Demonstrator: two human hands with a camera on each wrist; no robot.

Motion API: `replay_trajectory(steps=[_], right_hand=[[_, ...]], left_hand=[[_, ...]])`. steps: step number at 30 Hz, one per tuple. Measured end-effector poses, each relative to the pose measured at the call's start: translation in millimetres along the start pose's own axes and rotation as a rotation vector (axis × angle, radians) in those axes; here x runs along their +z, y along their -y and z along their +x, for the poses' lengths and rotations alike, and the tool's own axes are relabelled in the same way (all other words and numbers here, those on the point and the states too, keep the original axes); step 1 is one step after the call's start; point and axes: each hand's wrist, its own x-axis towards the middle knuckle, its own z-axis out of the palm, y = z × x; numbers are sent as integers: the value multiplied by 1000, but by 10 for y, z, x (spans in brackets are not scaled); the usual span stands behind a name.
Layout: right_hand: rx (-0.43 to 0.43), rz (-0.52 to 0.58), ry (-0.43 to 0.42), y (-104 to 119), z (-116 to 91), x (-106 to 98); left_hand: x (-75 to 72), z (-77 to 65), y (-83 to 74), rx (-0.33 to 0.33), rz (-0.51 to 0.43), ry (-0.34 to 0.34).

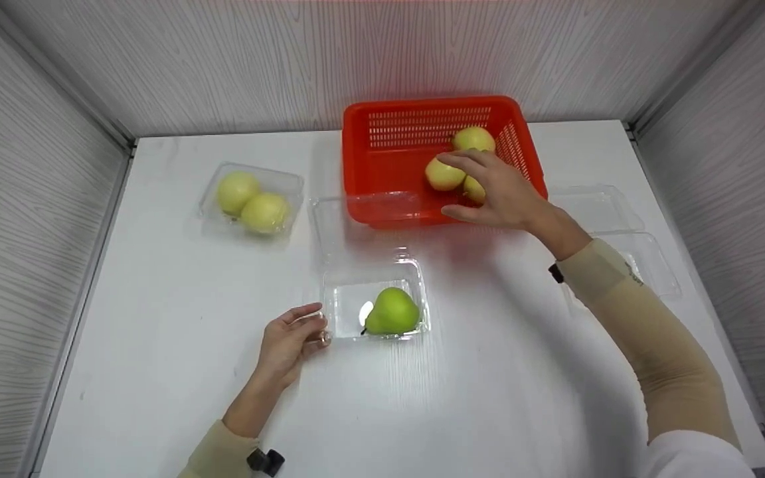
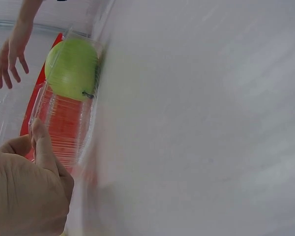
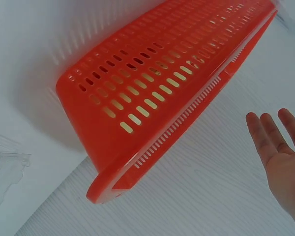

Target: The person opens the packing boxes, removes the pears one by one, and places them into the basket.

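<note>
My left hand [image 1: 289, 338] pinches the left rim of an opened clear plastic clamshell box [image 1: 348, 312] on the table. One green pear [image 1: 392, 312] lies in the right part of its base, and the raised lid leans back toward the red basket [image 1: 422, 104]. In the left wrist view, thumb and fingers [image 2: 43, 147] meet at the box's edge. Over the right side of the basket hovers my right hand [image 1: 499, 192], its fingers spread and nothing held. Below it are several round yellow fruits [image 1: 444, 176], partly hidden by the hand. The right wrist view shows its fingers [image 3: 270, 132] extended beside the basket.
A closed clear box [image 1: 289, 182] with two yellow fruits [image 1: 265, 212] stands at the back left. More clear plastic boxes [image 1: 655, 262] lie on the right, partly behind the right forearm. Wood-grain panels [image 1: 223, 66] enclose the white table [image 1: 157, 318] at the back and sides.
</note>
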Motion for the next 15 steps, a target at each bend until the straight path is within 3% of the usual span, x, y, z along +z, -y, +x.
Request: replay_trajectory(steps=[7,15], right_hand=[[-84,21,-24,162,-134,6],[-126,13,24,345,-270,61]], left_hand=[[-3,-10,-7,6,13,-6],[6,-11,-3,1,-2,-12]])
